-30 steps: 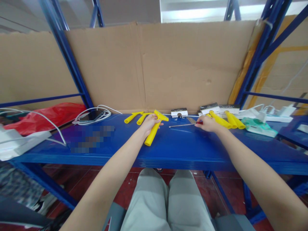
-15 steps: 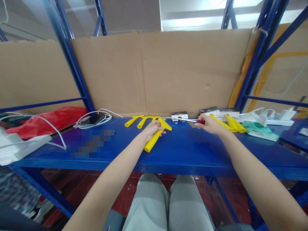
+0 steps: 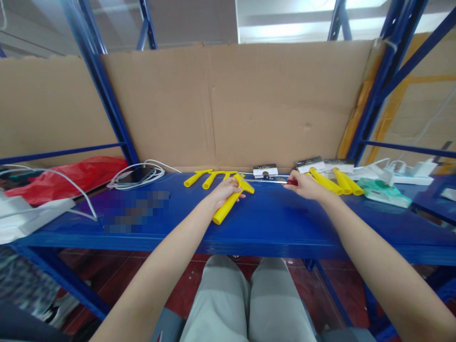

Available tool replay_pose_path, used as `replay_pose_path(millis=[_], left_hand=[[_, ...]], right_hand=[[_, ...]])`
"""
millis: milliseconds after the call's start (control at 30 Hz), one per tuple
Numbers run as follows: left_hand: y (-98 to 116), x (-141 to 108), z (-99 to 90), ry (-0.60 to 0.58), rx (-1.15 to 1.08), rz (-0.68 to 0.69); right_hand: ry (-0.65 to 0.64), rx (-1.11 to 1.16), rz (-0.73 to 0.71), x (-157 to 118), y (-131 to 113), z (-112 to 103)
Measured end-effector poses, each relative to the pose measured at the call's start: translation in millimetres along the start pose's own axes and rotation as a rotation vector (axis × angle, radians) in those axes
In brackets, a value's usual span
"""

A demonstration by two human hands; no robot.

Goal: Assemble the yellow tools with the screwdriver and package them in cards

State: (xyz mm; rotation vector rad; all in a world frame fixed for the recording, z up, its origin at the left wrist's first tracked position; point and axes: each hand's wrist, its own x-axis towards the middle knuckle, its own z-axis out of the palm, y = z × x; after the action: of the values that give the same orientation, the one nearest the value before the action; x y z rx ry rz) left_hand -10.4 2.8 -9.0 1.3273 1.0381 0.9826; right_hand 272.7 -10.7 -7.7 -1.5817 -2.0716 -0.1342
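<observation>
My left hand is closed around a yellow plastic scraper with a round handle and a wide T-shaped head. The handle points down toward the table's front edge. My right hand grips the red handle of a screwdriver. Its long metal shaft lies almost level, pointing left, and its tip is at the scraper's head; whether it sits in a screw is too small to tell. Behind my left hand lie more yellow scrapers. Others lie to the right of my right hand.
Small black-and-white boxes stand along the cardboard back panel. On the left of the blue table are a coiled white cable, a red bag and a power strip. A green-and-white packet lies at right.
My right hand has shifted a little left with the screwdriver, bringing its tip to the scraper's head and its shaft lower. My left hand has stayed in place on the scraper.
</observation>
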Motion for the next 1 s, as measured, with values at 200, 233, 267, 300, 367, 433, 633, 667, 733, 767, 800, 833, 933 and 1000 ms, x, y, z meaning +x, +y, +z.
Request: replay_pose_path(millis=[200,233,267,300,367,433,633,667,733,767,800,833,933,1000], left_hand=[[-2.0,1.6,-1.0,-0.007,-0.021,0.011],[-2.9,2.6,-1.7,-0.017,-0.027,0.014],[-3.8,3.6,-2.4,-0.027,-0.032,0.017],[-4.6,4.6,-3.1,-0.037,-0.038,0.021],[-5.4,5.7,-4.1,-0.054,-0.049,0.024],[-5.2,5.6,-4.1,-0.058,-0.057,0.017],[-1.8,1.3,-0.8,-0.028,-0.041,0.004],[-1.7,1.2,-0.5,-0.028,-0.038,0.005],[-2.4,1.9,-0.9,-0.033,-0.038,0.006],[-3.0,2.7,-1.3,-0.037,-0.041,0.005],[-3.7,3.6,-1.9,-0.043,-0.044,0.005],[-4.3,4.5,-2.5,-0.047,-0.047,0.006],[-5.3,5.9,-3.4,-0.054,-0.054,0.015],[-4.6,4.7,-2.7,-0.053,-0.052,0.019]], right_hand=[[-0.012,-0.007,0.006,2.1,2.9,2.0],[-0.010,-0.005,0.003,2.2,3.2,2.1],[-0.008,-0.004,0.004,2.2,3.5,2.1],[-0.007,-0.005,0.007,2.1,3.7,2.2],[-0.008,-0.006,0.015,2.1,3.9,2.6],[-0.010,-0.008,0.021,2.2,4.6,3.4],[0.002,-0.012,0.004,2.6,7.2,5.7],[0.000,-0.013,0.004,2.4,7.2,5.7],[-0.005,-0.014,0.004,2.0,6.8,5.5],[-0.006,-0.014,0.001,1.7,6.7,5.4],[-0.005,-0.015,-0.005,1.6,6.7,5.4],[-0.001,-0.016,-0.011,1.5,6.9,5.4],[0.002,-0.024,-0.020,1.8,7.6,5.7],[0.000,-0.027,-0.018,2.1,7.8,5.8]])
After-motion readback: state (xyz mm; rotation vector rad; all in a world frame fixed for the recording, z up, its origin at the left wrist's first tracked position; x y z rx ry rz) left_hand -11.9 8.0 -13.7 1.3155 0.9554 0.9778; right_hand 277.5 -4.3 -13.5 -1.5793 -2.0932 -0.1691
